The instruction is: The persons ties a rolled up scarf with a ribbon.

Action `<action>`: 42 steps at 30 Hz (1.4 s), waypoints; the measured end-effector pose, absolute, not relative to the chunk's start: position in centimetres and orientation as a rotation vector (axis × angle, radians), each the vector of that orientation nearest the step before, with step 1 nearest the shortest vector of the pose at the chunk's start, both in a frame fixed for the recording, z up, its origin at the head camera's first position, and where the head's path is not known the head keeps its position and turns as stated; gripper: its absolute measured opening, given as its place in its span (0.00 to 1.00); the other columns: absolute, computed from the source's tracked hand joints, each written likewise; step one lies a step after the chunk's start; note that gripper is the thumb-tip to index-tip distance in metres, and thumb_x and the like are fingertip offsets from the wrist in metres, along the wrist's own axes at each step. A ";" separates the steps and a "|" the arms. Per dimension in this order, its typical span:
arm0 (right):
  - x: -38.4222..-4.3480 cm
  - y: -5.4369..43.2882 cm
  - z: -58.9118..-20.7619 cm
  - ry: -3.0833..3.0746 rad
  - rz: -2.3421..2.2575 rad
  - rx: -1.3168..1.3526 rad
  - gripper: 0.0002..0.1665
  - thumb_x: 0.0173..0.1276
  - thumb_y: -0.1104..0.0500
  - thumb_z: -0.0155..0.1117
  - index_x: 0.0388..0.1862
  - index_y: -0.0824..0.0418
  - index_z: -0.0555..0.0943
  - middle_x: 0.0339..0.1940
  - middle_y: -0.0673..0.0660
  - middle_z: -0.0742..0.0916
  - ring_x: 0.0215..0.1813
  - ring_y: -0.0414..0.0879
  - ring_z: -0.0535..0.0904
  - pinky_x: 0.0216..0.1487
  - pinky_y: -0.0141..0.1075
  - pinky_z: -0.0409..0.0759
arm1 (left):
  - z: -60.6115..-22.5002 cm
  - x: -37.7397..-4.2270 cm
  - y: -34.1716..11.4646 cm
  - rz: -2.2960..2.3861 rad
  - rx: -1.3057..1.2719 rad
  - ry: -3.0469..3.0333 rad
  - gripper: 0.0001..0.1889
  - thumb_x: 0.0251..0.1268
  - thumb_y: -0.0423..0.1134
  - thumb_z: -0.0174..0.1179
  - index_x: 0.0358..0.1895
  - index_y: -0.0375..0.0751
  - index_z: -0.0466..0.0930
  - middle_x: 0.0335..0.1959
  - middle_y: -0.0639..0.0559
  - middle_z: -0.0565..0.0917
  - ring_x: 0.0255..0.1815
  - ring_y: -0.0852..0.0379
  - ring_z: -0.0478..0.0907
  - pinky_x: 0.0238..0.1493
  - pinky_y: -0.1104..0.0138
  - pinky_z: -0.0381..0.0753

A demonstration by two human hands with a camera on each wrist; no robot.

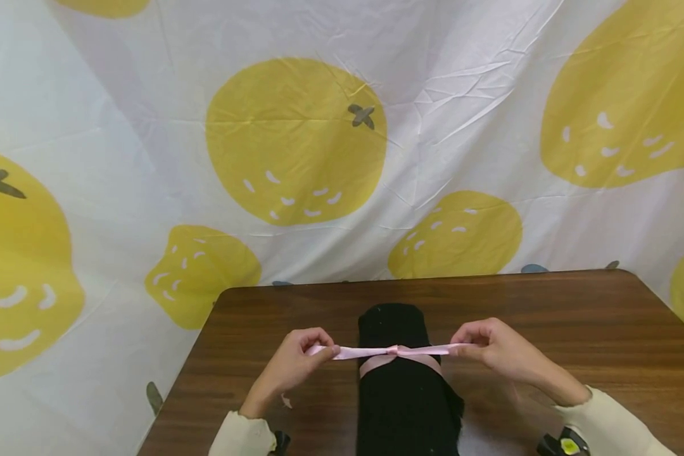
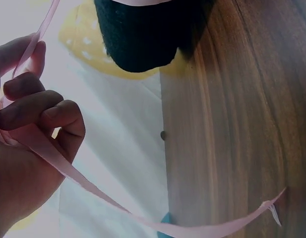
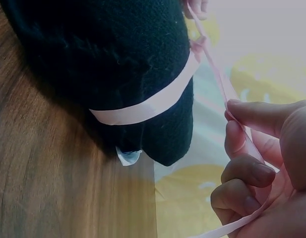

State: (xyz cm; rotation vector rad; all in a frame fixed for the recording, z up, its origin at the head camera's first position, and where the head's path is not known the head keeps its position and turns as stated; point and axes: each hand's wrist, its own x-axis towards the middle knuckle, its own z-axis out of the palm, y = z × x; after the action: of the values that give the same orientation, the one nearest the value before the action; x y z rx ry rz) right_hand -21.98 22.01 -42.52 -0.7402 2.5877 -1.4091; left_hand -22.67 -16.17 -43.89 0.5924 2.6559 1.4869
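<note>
A pink ribbon [image 1: 365,353] circles a rolled black cloth [image 1: 405,405], with a small knot [image 1: 394,349] on top of the roll. My left hand [image 1: 296,361] pinches one end of the ribbon to the left of the knot, thumb against forefinger. On the other side my right hand [image 1: 498,351] pinches the opposite end. Both lengths run nearly straight and level from the knot. In the left wrist view a loose ribbon tail [image 2: 192,231] trails out of the curled fingers and ends frayed. The right wrist view shows another tail [image 3: 227,228] leaving the palm.
The roll lies lengthwise on a brown wood-grain table [image 1: 296,310]. Behind the table's far edge hangs a white curtain [image 1: 148,126] printed with yellow fruit. A small white tag [image 3: 129,156] sticks out from under the roll's end.
</note>
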 end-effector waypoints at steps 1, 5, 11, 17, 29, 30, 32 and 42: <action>-22.0 22.0 -42.5 2.589 -1.407 -0.742 0.03 0.65 0.57 0.70 0.33 0.55 0.85 0.25 0.45 0.83 0.28 0.36 0.73 0.30 0.31 0.73 | -44.0 -22.7 -16.2 1.484 0.589 2.659 0.07 0.64 0.44 0.67 0.33 0.46 0.84 0.28 0.54 0.81 0.30 0.58 0.73 0.32 0.69 0.71; -22.0 22.2 -42.7 2.588 -1.411 -0.746 0.03 0.65 0.58 0.70 0.33 0.55 0.85 0.24 0.45 0.83 0.28 0.35 0.73 0.29 0.31 0.73 | -44.2 -22.9 -16.4 1.470 0.580 2.679 0.06 0.64 0.44 0.67 0.33 0.47 0.84 0.28 0.55 0.81 0.30 0.58 0.73 0.32 0.70 0.71; -22.0 22.4 -42.9 2.584 -1.422 -0.753 0.03 0.65 0.59 0.69 0.33 0.57 0.85 0.23 0.44 0.81 0.27 0.35 0.71 0.27 0.30 0.71 | -44.5 -22.9 -16.7 1.464 0.560 2.680 0.07 0.65 0.44 0.66 0.33 0.47 0.84 0.27 0.55 0.81 0.29 0.57 0.72 0.30 0.70 0.69; -22.0 22.7 -43.0 2.587 -1.422 -0.761 0.04 0.66 0.59 0.69 0.33 0.58 0.84 0.23 0.44 0.80 0.27 0.34 0.71 0.26 0.30 0.70 | -44.7 -23.0 -16.8 1.472 0.557 2.677 0.06 0.64 0.44 0.67 0.32 0.47 0.84 0.26 0.55 0.80 0.27 0.59 0.70 0.28 0.71 0.68; -22.1 23.4 -43.4 2.592 -1.414 -0.762 0.04 0.65 0.58 0.69 0.32 0.56 0.84 0.23 0.43 0.81 0.27 0.34 0.71 0.28 0.30 0.70 | -45.5 -23.2 -17.2 1.469 0.562 2.674 0.06 0.64 0.43 0.67 0.32 0.46 0.83 0.25 0.55 0.78 0.27 0.61 0.70 0.29 0.71 0.68; -22.1 23.4 -43.5 2.596 -1.414 -0.766 0.04 0.65 0.58 0.69 0.31 0.56 0.84 0.23 0.43 0.81 0.28 0.34 0.71 0.28 0.30 0.70 | -45.5 -23.3 -17.2 1.465 0.567 2.675 0.06 0.64 0.43 0.67 0.32 0.46 0.83 0.25 0.55 0.78 0.27 0.61 0.70 0.29 0.71 0.68; -22.1 23.5 -43.5 2.608 -1.414 -0.779 0.04 0.65 0.58 0.69 0.31 0.55 0.84 0.23 0.42 0.81 0.28 0.34 0.72 0.28 0.30 0.71 | -45.7 -23.3 -17.2 1.454 0.575 2.677 0.06 0.65 0.43 0.66 0.32 0.46 0.83 0.25 0.55 0.78 0.27 0.61 0.70 0.29 0.70 0.68; -22.2 24.2 -44.1 2.575 -1.405 -0.751 0.06 0.66 0.58 0.68 0.33 0.60 0.84 0.25 0.44 0.84 0.30 0.36 0.76 0.33 0.31 0.73 | -46.1 -23.3 -17.5 1.398 0.570 2.687 0.06 0.67 0.43 0.65 0.33 0.48 0.83 0.24 0.57 0.76 0.27 0.60 0.69 0.29 0.70 0.68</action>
State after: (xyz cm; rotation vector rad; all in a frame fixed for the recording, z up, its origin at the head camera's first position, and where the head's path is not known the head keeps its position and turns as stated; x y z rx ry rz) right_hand -22.15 24.23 -44.12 -0.7511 2.5754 -1.4050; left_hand -23.32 -17.47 -46.11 0.5702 2.6873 1.3978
